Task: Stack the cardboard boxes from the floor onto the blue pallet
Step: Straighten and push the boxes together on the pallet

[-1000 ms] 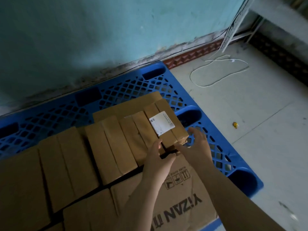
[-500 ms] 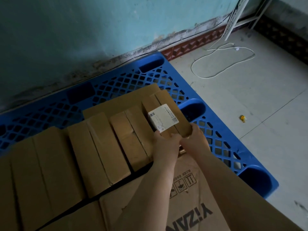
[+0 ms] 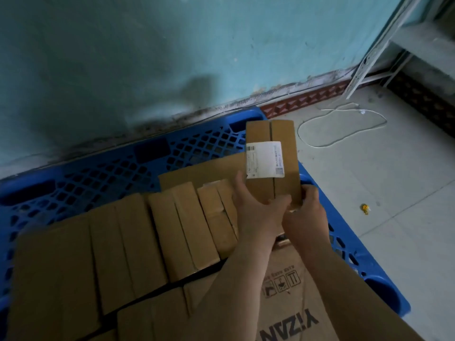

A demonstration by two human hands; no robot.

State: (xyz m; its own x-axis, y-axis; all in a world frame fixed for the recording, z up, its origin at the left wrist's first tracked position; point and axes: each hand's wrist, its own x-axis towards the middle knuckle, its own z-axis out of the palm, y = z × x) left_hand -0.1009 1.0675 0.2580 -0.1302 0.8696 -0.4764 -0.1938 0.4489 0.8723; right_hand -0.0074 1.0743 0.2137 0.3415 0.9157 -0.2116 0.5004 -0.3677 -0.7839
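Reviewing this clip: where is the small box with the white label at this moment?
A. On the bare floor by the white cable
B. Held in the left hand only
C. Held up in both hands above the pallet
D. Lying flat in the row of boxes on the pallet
C: the labelled box is raised over the blue pallet, with the left hand and right hand both gripping its near end.

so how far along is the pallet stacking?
Done: a row of plain cardboard boxes already sits on the blue pallet, plus a printed YIZAN box near the front. In hand: the left hand and right hand both grip a small labelled box, lifted above the row. Left: setting that box down. No boxes show on the visible floor; the rest is out of view.
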